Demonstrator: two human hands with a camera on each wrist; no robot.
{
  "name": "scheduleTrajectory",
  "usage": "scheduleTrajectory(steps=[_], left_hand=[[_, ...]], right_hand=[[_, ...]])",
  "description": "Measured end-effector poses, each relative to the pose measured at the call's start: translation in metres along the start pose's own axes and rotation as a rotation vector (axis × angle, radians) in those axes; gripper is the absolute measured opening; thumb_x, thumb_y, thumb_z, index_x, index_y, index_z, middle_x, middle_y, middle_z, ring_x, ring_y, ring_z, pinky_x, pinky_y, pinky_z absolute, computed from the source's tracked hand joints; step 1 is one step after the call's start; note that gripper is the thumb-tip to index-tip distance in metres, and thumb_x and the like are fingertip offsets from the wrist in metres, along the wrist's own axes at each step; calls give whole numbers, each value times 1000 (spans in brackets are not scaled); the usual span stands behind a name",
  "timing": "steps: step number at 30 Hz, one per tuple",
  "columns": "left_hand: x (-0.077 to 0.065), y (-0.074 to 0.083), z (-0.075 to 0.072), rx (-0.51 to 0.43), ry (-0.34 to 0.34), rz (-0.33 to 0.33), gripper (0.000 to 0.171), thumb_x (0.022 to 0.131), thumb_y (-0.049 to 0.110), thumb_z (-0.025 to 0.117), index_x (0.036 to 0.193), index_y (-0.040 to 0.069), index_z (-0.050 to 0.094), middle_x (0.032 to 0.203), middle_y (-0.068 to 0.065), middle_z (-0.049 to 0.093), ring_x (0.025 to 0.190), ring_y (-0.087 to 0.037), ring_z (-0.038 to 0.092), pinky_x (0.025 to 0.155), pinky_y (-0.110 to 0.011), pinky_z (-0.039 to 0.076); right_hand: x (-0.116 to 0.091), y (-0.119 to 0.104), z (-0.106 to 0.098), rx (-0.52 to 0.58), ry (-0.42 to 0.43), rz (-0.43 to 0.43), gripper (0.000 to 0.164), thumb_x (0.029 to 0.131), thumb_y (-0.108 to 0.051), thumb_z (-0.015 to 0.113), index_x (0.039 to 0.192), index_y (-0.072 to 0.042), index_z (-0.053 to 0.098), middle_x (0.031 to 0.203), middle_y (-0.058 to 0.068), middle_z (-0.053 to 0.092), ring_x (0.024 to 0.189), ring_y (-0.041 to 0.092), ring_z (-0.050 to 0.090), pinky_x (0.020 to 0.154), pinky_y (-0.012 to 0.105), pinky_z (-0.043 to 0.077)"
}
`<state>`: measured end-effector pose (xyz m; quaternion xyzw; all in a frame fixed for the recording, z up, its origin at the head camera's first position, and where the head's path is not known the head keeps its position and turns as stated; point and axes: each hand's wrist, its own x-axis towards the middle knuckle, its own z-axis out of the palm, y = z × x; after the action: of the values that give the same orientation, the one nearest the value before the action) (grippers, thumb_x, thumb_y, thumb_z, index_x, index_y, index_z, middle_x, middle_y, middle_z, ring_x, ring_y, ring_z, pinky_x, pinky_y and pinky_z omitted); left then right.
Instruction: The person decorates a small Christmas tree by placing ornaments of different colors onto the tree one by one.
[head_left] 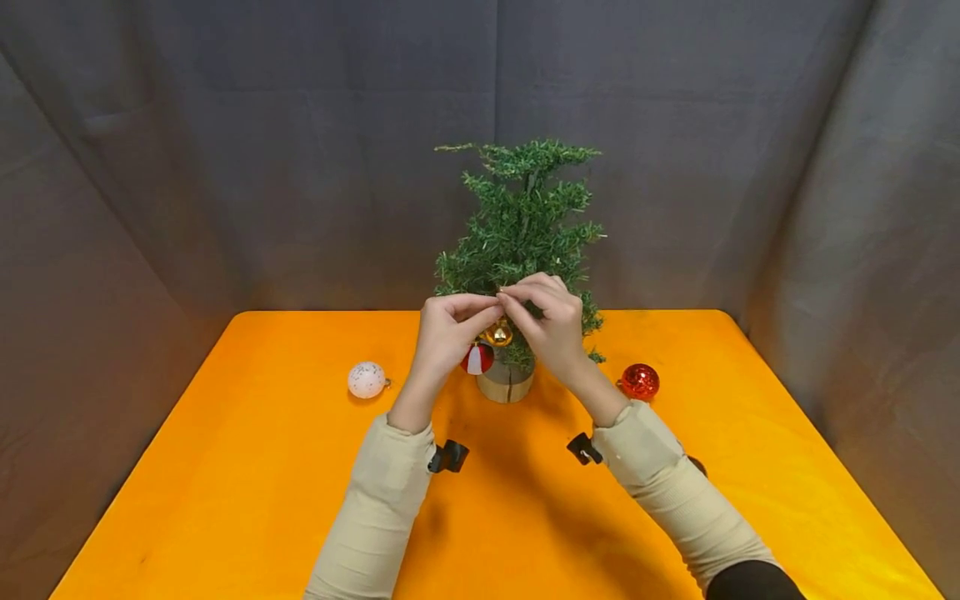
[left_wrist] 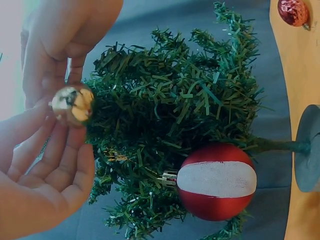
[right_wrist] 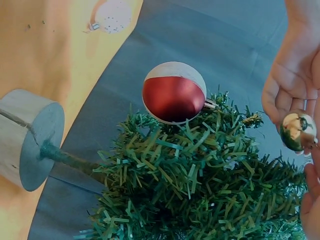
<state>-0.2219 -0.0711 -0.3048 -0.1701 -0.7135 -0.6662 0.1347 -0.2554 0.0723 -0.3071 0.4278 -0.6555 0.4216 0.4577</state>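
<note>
In the head view my left hand [head_left: 444, 333] and right hand [head_left: 553, 321] meet fingertip to fingertip before a small green artificial tree [head_left: 525, 221]. Just below their pinched fingers hangs a shiny gold bauble [head_left: 498, 335]. Thumb and fingers of both hands close at its top, and the loop there is hidden by them. The left wrist view has the gold bauble [left_wrist: 73, 106] between the two hands, beside the branches. A red bauble with white panels [left_wrist: 217, 182] hangs from a lower branch, its gold cap toward the foliage.
The tree stands on a round wooden base [head_left: 506, 387] on an orange table [head_left: 247, 467]. To the left lies a white speckled bauble [head_left: 367, 380], and to the right a glittery red bauble [head_left: 640, 382]. Grey curtains [head_left: 300, 167] enclose the back and sides.
</note>
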Motion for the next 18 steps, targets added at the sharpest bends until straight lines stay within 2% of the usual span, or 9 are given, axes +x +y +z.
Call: scheduleTrajectory(steps=[3, 8, 11, 14, 18], left_hand=[[2, 0, 1, 45, 8, 29, 19, 81, 11, 66, 91, -4, 70, 85, -14, 67, 73, -22, 61, 66, -26, 49], [5, 2, 0, 123, -4, 91, 15, 81, 10, 66, 86, -4, 71, 80, -13, 67, 66, -30, 58, 57, -22, 45], [6, 3, -1, 178, -13, 111, 13, 81, 9, 66, 83, -3, 71, 76, -12, 67, 63, -25, 59, 57, -24, 47], [7, 5, -1, 255, -7, 125, 13, 81, 11, 66, 80, 0, 72, 73, -9, 67, 60, -17, 59, 57, -26, 48], [8, 7, -1, 353, 8, 137, 12, 81, 13, 66, 77, 3, 72, 70, -5, 66, 55, -14, 55, 54, -26, 45]], right_hand=[[2, -1, -1, 5, 1, 10, 5, 73, 7, 68, 78, 8, 68, 71, 12, 63, 62, 22, 55, 59, 32, 38], [4, -1, -2, -5, -23, 20, 5, 72, 9, 67, 77, 8, 68, 70, 12, 63, 63, 22, 55, 61, 31, 41], [6, -2, -3, -11, -39, 28, 4, 76, 4, 66, 77, 8, 68, 69, 13, 63, 64, 22, 55, 62, 31, 42], [7, -4, -3, -23, -49, 37, 5, 77, 3, 66, 77, 8, 68, 69, 12, 63, 64, 21, 54, 64, 31, 43], [8, -6, -3, -44, -57, 46, 4, 75, 5, 67, 78, 7, 68, 69, 13, 63, 65, 22, 54, 65, 32, 43]])
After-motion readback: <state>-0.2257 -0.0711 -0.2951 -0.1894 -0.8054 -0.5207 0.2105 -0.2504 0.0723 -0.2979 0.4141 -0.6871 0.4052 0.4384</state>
